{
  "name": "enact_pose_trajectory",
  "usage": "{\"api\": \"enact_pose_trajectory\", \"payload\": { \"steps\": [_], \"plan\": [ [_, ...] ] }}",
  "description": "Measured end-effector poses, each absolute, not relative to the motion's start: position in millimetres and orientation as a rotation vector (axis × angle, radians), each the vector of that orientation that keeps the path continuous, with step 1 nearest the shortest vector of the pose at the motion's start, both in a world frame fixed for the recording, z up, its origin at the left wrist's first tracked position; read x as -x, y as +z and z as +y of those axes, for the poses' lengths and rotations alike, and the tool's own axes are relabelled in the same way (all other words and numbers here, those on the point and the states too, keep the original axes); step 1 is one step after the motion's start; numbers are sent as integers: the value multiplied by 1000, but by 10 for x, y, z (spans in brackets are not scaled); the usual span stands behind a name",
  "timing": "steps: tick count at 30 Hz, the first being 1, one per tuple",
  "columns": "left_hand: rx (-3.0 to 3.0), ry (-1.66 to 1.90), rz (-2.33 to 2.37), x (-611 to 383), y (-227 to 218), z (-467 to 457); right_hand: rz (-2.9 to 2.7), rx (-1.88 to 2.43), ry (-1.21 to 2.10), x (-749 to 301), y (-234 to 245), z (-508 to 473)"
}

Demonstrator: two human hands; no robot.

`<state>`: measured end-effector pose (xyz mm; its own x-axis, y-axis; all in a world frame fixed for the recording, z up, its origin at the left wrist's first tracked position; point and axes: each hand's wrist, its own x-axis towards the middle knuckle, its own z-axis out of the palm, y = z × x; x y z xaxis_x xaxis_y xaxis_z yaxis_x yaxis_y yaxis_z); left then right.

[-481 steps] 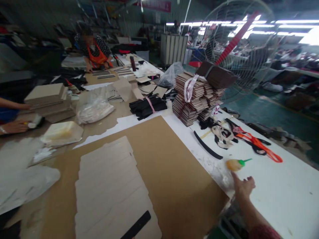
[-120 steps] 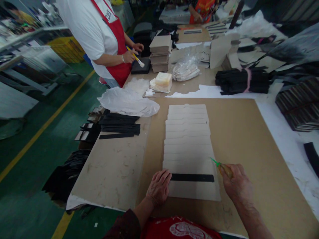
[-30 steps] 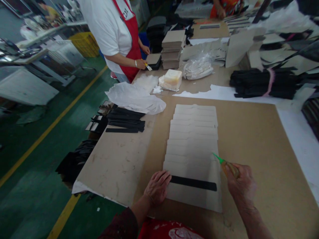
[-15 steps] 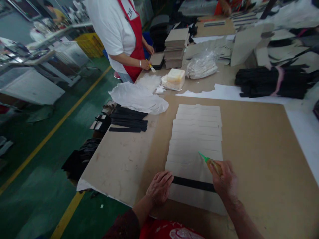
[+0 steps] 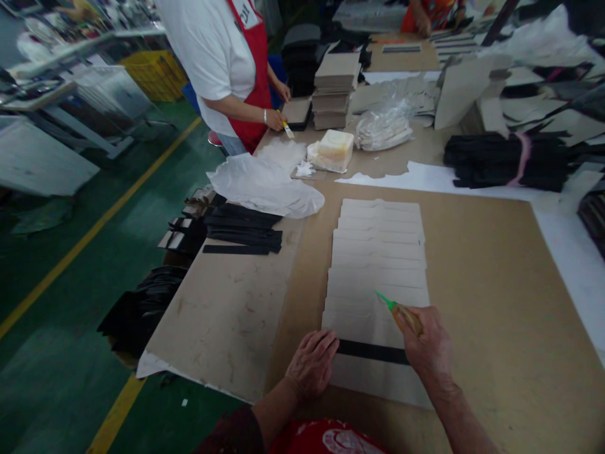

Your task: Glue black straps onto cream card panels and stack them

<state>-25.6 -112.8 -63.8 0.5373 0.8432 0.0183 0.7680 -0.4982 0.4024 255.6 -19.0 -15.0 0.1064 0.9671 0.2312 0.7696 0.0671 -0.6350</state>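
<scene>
My left hand lies flat, fingers together, on the near-left end of a black strip. The strip lies across the nearest of several overlapping grey card pieces laid in a column on a brown board. My right hand is closed round a small amber glue bottle with a green nozzle that points up-left over the cards, just above the strip's right end.
A person in a white shirt and red apron brushes a card at the far left. Nearby lie a white plastic sheet, a pale block, black strip piles, a bundled black stack and stacked grey cards.
Over the last second my right hand moved left with the bottle, from beyond the strip's right end to over the cards. My left hand has stayed on the strip's left end.
</scene>
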Motion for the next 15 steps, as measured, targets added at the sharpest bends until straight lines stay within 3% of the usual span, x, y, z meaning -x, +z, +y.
{"api": "enact_pose_trajectory", "payload": {
  "steps": [10, 15],
  "plan": [
    [-2221, 635, 1466, 381, -669, -992, -1800, 1693, 431, -2234, -113, -169],
    [-2229, 537, 1485, 579, -650, -376, -1822, 1695, 397, -2199, -130, -138]
  ]
}}
